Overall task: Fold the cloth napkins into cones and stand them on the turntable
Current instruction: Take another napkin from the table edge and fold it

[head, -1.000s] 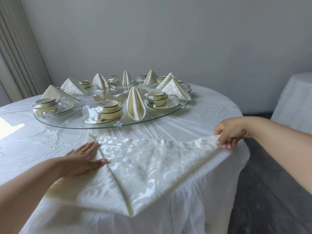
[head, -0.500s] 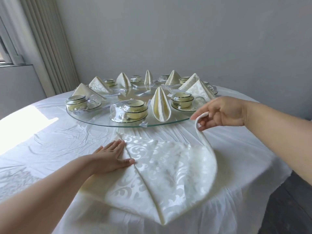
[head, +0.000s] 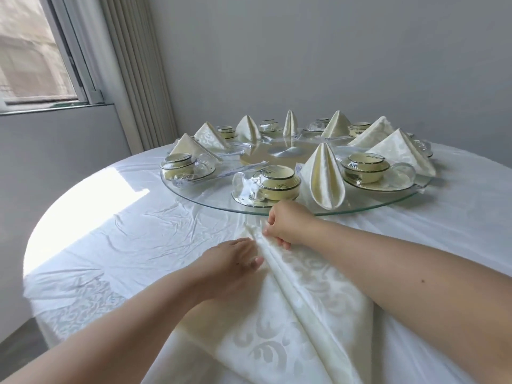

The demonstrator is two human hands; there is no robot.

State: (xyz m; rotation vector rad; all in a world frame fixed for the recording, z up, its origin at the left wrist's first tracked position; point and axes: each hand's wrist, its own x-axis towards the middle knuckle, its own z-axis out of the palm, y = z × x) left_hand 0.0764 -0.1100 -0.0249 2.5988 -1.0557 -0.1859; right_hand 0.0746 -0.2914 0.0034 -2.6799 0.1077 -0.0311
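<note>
right hand fingers pinch the napkin edge near the turntable rim; left hand presses flat.

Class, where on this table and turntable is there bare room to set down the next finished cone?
Bare glass lies along the turntable front-left rim, between the left bowl and the front bowl. The tablecloth left of the hands is open too. The far and right rim is crowded with cones and bowls.

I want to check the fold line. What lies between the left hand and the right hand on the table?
In the head view, a raised ridge of the cream napkin runs between the left hand and the right hand, which pinches it.
</note>
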